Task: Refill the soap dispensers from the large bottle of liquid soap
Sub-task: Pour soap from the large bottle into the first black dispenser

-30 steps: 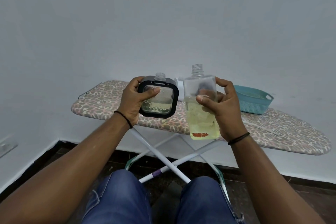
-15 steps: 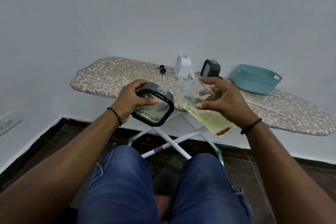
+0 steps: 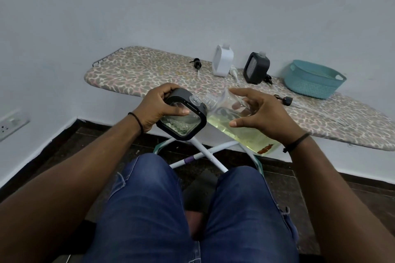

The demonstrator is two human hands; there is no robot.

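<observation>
My left hand (image 3: 159, 109) grips a black-framed clear soap dispenser (image 3: 181, 123), tilted with its open neck to the upper right. My right hand (image 3: 263, 116) holds the large clear bottle (image 3: 237, 126) of yellowish soap, tipped far to the left so its threaded mouth meets the dispenser's neck. Both are held in front of the ironing board (image 3: 145, 72), above my knees. On the board stand a white dispenser (image 3: 222, 63) and a second black dispenser (image 3: 256, 68), both without pumps.
A teal basket (image 3: 314, 79) sits at the board's right rear. Black pump heads lie on the board, one at the back left (image 3: 196, 64), one near the right (image 3: 283, 99). The board's white crossed legs (image 3: 203, 153) stand before my knees. A wall socket (image 3: 10, 124) is left.
The view has dropped, so the board's items show. My right hand has tipped the large bottle further left until its mouth reaches the dispenser's neck; my left hand tilted the dispenser toward it.
</observation>
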